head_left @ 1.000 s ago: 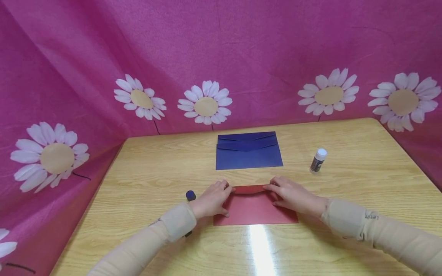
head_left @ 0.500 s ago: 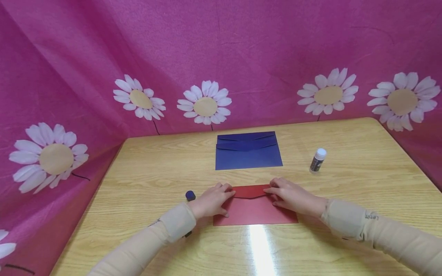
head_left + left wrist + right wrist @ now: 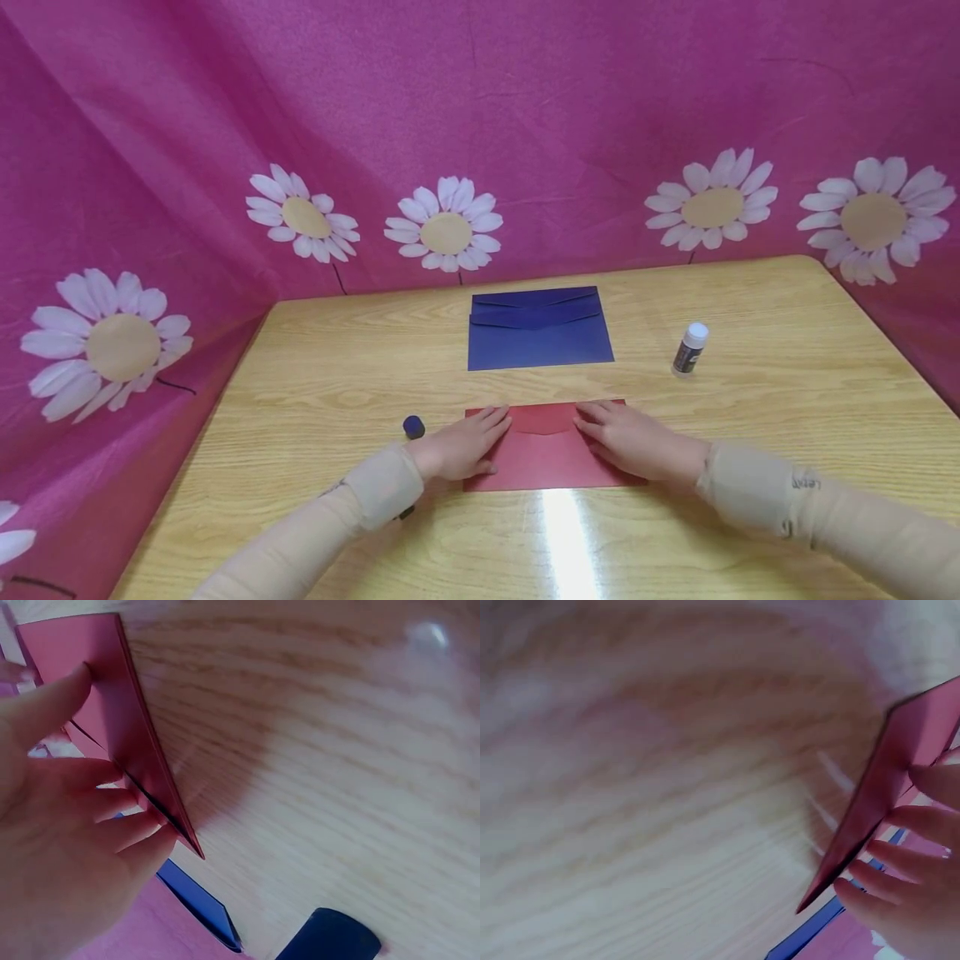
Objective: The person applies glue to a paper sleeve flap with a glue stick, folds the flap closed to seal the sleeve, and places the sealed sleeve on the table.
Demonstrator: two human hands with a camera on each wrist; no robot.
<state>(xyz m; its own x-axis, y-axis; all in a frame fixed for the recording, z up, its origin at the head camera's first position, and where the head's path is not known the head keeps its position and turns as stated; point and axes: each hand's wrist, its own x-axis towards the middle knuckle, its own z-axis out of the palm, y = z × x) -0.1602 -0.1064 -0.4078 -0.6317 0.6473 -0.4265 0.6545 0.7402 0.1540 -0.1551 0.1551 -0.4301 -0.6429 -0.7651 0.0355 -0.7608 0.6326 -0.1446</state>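
A red envelope lies flat on the table in the head view, its pointed flap folded down over the front. My left hand rests on its left side with straight fingers on the flap. On the right side, my right hand presses the flap with its fingers extended. Both wrist views show the fingers spread along the flap's edge on the envelope, the left and the right. Parts of the envelope's two sides are hidden under the hands.
Two overlapping blue envelopes lie behind the red one. A glue stick with a white cap stands at the right. Left of the left hand is a dark blue cap. A small dark object shows beside the left sleeve. Pink flowered cloth hangs behind the table.
The red flap, first curled up at its fold, has come down flat on the envelope. Both hands have flattened from gripping the folded edge to lying with fingers straight on it.
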